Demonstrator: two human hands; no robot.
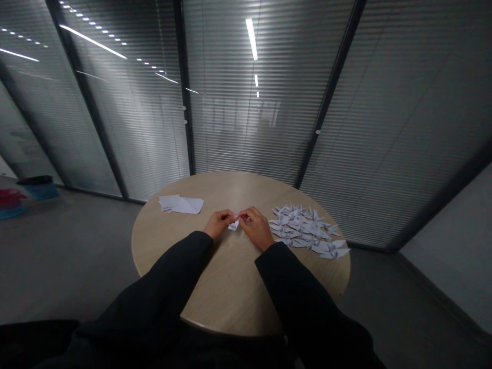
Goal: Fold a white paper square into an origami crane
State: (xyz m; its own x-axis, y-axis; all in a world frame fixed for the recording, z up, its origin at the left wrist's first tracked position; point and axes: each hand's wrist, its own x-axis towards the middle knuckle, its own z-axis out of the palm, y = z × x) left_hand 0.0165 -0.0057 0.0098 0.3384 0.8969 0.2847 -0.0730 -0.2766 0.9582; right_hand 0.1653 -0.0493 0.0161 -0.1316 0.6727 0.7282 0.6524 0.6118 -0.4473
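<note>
Small folded paper (233,225) seems pinched between left hand (218,224) and right hand (255,228); fingers narrow

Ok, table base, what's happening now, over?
Left hand, right hand pinching small folded white paper. Paper cranes piled right. Loose paper sheets left.

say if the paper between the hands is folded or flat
Folded: the white paper pinched between left hand and right hand shows angled points.

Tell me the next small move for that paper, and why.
Probably crease the small white folded paper further, pinched between left hand and right hand: it shows no spread wings yet, unlike the white origami paper cranes beside the right hand.
</note>
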